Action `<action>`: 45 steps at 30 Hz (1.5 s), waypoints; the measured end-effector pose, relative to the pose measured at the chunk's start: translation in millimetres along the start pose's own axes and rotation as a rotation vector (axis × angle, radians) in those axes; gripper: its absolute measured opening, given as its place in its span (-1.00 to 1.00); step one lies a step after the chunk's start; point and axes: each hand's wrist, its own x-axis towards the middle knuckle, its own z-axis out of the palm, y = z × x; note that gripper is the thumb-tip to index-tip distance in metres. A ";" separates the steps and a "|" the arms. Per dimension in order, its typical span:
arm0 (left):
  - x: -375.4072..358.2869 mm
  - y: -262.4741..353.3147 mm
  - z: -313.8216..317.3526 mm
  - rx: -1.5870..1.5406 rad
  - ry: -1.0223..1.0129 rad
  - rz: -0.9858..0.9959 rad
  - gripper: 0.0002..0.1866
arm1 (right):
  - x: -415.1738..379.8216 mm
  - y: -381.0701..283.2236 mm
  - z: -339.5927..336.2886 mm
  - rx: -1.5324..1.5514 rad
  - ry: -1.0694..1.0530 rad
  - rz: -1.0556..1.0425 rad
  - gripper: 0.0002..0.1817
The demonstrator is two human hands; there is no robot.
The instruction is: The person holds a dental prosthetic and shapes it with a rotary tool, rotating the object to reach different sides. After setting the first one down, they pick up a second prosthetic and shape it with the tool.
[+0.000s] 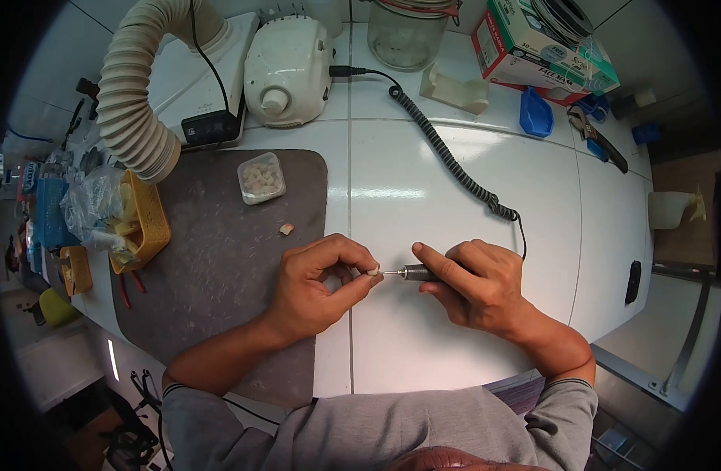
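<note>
Between the thumb and fingertips of my left hand (321, 279) is pinched a small pale piece (373, 272), partly hidden by the fingers. My right hand (478, 282) is closed around a rotary handpiece (419, 272), whose thin bit points left and reaches the pale piece or sits very close to it. A black coiled cord (447, 149) runs from near my right hand up to a white control box (288, 71) with a knob. On the dark mat, beyond my left hand, lie a loose pale piece (287, 229) and a clear tub (262, 179) of similar pieces.
A ribbed suction hose (133, 94) hangs over the dark mat (211, 275) at the far left. Beside the mat stands a yellow basket (150, 224) with plastic bags. A glass jar (407, 35), a blue tray (536, 114), pliers (604, 145) and a mask box (525, 59) line the back.
</note>
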 end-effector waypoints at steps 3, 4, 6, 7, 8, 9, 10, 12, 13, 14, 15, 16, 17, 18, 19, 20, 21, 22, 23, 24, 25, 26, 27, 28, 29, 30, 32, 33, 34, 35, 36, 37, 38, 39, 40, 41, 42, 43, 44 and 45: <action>-0.1 -0.7 -0.3 -0.002 -0.001 -0.002 -0.78 | -0.4 0.2 0.8 0.006 0.004 0.002 -0.51; 0.2 -0.6 -0.3 0.003 -0.002 0.001 -0.78 | -0.4 0.1 1.0 0.003 0.004 0.001 -0.50; 0.1 0.0 -0.5 0.006 -0.004 -0.005 -0.78 | -0.6 0.2 1.8 -0.001 0.004 -0.002 -0.50; 0.0 0.9 -0.5 0.004 -0.006 -0.012 -0.78 | -0.8 0.4 2.3 -0.003 0.003 -0.003 -0.50; -0.3 1.4 -0.4 0.002 -0.008 -0.021 -0.78 | -1.1 0.3 2.5 -0.004 0.002 -0.005 -0.50; -0.4 1.3 -0.3 0.005 -0.008 -0.021 -0.78 | -1.2 0.2 2.3 -0.004 -0.002 -0.007 -0.49; -0.4 1.3 -0.2 0.008 -0.008 -0.020 -0.78 | -1.2 0.0 1.9 -0.005 -0.006 -0.009 -0.49; -0.3 1.2 -0.2 0.005 -0.005 -0.025 -0.79 | -0.8 0.1 1.4 -0.005 -0.011 -0.014 -0.49; -0.3 1.0 0.0 -0.003 -0.003 -0.031 -0.79 | -0.7 0.1 1.1 -0.003 -0.012 -0.015 -0.49; -0.3 0.9 0.1 -0.011 -0.002 -0.037 -0.79 | -0.7 0.1 0.9 -0.003 -0.013 -0.016 -0.49; 0.0 1.0 0.3 -0.014 0.001 -0.038 -0.79 | -0.8 0.3 1.2 -0.004 -0.011 -0.015 -0.49; 0.1 1.3 0.3 -0.018 0.003 -0.040 -0.79 | -1.2 0.4 2.0 -0.004 -0.009 -0.013 -0.49; 0.0 1.6 0.4 -0.022 0.005 -0.042 -0.80 | -1.4 0.4 2.4 -0.004 -0.008 -0.011 -0.49; 0.0 1.7 0.4 -0.017 0.005 -0.044 -0.80 | -1.4 0.3 2.4 -0.006 -0.009 -0.016 -0.49; 0.0 1.9 0.4 -0.011 0.005 -0.046 -0.80 | -1.3 0.1 2.0 -0.008 -0.011 -0.020 -0.48; 0.1 2.0 0.5 -0.007 0.005 -0.047 -0.80 | -1.3 0.2 1.7 -0.011 -0.012 -0.025 -0.48; 0.5 2.4 0.3 -0.001 0.000 -0.046 -0.80 | -1.2 0.3 1.7 -0.012 -0.014 -0.020 -0.48; 1.0 2.7 -0.1 0.005 -0.005 -0.045 -0.80 | -1.2 0.2 2.0 -0.012 -0.016 -0.015 -0.48; 1.1 2.9 -0.3 0.010 -0.010 -0.045 -0.81 | -1.4 0.0 2.3 -0.012 -0.018 -0.009 -0.47; 0.9 2.7 -0.3 0.018 -0.013 -0.040 -0.81 | -1.8 0.0 2.7 -0.015 -0.021 -0.012 -0.47; 0.9 2.4 -0.1 0.025 -0.016 -0.035 -0.81 | -2.2 0.2 3.1 -0.018 -0.024 -0.015 -0.47; 0.9 2.2 0.0 0.032 -0.018 -0.029 -0.81 | -2.4 0.3 3.4 -0.022 -0.027 -0.017 -0.47; 1.0 2.3 0.0 0.032 -0.019 -0.033 -0.81 | -2.5 0.5 3.3 -0.022 -0.025 -0.019 -0.47; 1.1 2.6 -0.2 0.033 -0.020 -0.038 -0.81 | -2.4 0.9 3.3 -0.021 -0.023 -0.021 -0.47; 1.0 3.0 -0.3 0.033 -0.021 -0.043 -0.81 | -2.4 1.0 3.3 -0.020 -0.022 -0.023 -0.47; 0.9 3.5 -0.5 0.036 -0.020 -0.046 -0.81 | -2.1 0.7 3.0 -0.018 -0.025 -0.024 -0.47; 1.1 4.0 -0.6 0.040 -0.018 -0.053 -0.81 | -1.3 0.3 1.4 -0.014 -0.032 -0.027 -0.47; 0.9 3.7 -0.4 0.038 -0.019 -0.053 -0.81 | -1.1 0.2 1.3 -0.017 -0.032 -0.024 -0.47; 0.8 3.0 -0.3 0.036 -0.019 -0.053 -0.81 | -0.9 -0.1 1.4 -0.020 -0.032 -0.020 -0.47; 0.7 2.7 -0.2 0.035 -0.020 -0.052 -0.81 | -0.9 -0.2 1.4 -0.023 -0.032 -0.016 -0.47; 0.8 2.8 -0.2 0.034 -0.022 -0.052 -0.81 | -1.0 -0.4 1.5 -0.023 -0.031 -0.016 -0.47; 0.7 3.2 -0.2 0.033 -0.024 -0.052 -0.82 | -1.3 -0.6 1.5 -0.022 -0.031 -0.016 -0.46; 0.9 3.6 -0.3 0.033 -0.024 -0.051 -0.82 | -1.2 -0.4 1.5 -0.022 -0.030 -0.017 -0.46; 0.9 4.2 -0.3 0.033 -0.020 -0.053 -0.82 | -1.2 0.0 1.7 -0.018 -0.030 -0.020 -0.46; 0.9 5.0 -0.2 0.033 -0.016 -0.057 -0.82 | -1.4 0.4 1.9 -0.013 -0.030 -0.023 -0.46; 1.0 5.2 -0.1 0.032 -0.013 -0.060 -0.82 | -1.6 0.6 2.0 -0.009 -0.031 -0.026 -0.46; 1.0 4.3 -0.2 0.033 -0.015 -0.054 -0.82 | -1.6 0.4 2.0 -0.012 -0.031 -0.024 -0.46; 1.2 2.7 -0.3 0.033 -0.018 -0.047 -0.82 | -1.5 0.3 2.0 -0.015 -0.030 -0.021 -0.46; 1.2 1.8 -0.4 0.034 -0.021 -0.041 -0.82 | -1.4 0.2 1.9 -0.019 -0.030 -0.019 -0.46; 1.1 2.0 -0.4 0.033 -0.021 -0.043 -0.82 | -1.4 0.1 1.7 -0.016 -0.030 -0.020 -0.46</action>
